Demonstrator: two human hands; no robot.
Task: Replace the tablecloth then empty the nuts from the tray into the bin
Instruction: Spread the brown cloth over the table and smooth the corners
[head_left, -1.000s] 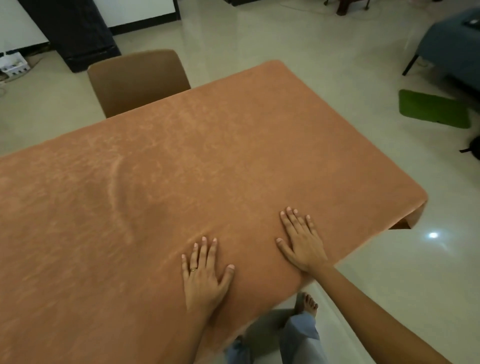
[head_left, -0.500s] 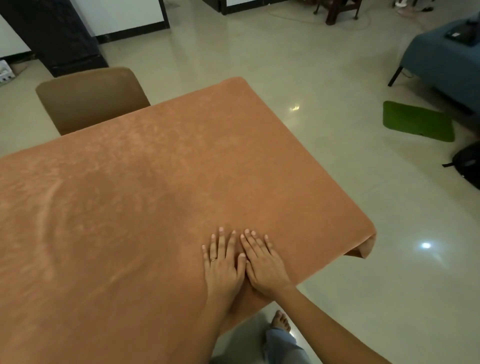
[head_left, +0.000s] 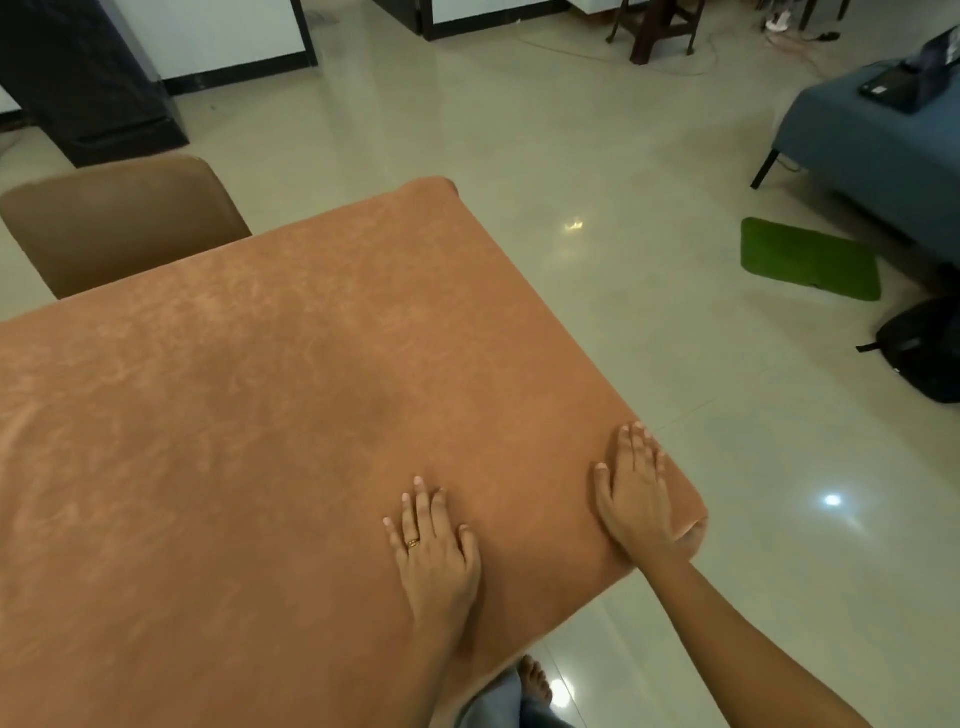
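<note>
An orange-brown tablecloth (head_left: 270, 405) covers the whole table top and hangs a little over the near right corner. My left hand (head_left: 434, 553), with a ring on one finger, lies flat on the cloth near the front edge, fingers slightly apart. My right hand (head_left: 636, 493) lies flat on the cloth at the near right corner, fingers together and reaching the right edge. Neither hand holds anything. No tray, nuts or bin is in view.
A brown chair (head_left: 119, 218) stands at the table's far side. On the shiny floor to the right lie a green mat (head_left: 810, 260) and a black backpack (head_left: 924, 348). A blue sofa (head_left: 878, 150) with a laptop stands at the far right.
My hands were side by side on the cloth half a second ago. The right hand has slid right to the corner. The view has shifted so the table sits further left.
</note>
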